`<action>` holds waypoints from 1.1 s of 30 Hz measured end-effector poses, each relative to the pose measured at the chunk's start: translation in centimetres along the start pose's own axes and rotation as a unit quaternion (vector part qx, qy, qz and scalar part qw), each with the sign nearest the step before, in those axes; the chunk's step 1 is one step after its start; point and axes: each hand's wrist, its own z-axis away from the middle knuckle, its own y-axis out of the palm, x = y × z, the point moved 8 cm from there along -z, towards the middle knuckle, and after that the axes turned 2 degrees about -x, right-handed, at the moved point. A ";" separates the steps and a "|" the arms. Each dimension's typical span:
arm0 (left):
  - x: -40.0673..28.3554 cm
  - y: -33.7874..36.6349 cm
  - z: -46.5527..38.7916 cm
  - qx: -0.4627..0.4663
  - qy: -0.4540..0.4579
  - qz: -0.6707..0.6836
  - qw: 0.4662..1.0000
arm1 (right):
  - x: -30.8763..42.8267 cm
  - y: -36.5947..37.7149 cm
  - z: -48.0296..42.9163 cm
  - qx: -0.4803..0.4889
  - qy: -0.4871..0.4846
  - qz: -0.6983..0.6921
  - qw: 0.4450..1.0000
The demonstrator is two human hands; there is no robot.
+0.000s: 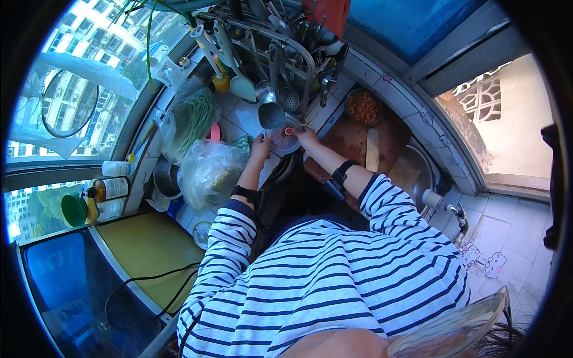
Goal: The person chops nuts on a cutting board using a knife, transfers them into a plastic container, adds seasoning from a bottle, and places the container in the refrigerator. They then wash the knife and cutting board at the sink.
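Observation:
Before me, a round clear plastic container point(281, 144) is between my two hands, under the hanging utensils. Its left rim is in the grip of my left hand point(259, 151). My right hand point(308, 138) grasps the right side, fingertips close to a small red-and-white round piece point(288, 131) on top. Something pinkish shows through the plastic, too unclear to name. A dark ladle point(271, 115) hangs just beyond and partly covers the far rim. Dark bands circle both wrists.
To the right, a wooden cutting board point(342, 134) carries a cleaver point(372, 150) and a bowl of chopped reddish-brown food point(363, 107). A steel sink point(421, 168) adjoins it. On the left lie plastic bags of greens point(192, 116) and pale food point(212, 174), beside a metal pot point(166, 178).

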 end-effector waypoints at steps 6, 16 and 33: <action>0.9 0.0 -0.4 0.013 -0.016 0.053 0.998 | 0.6 0.0 1.3 0.016 0.021 -0.049 0.998; 0.0 1.2 4.4 0.055 -0.021 0.109 0.992 | 1.9 -2.1 6.7 0.068 0.050 -0.127 0.988; 0.5 19.9 9.2 0.215 0.015 -0.079 0.973 | -7.1 -19.0 14.1 0.006 0.138 -0.355 0.925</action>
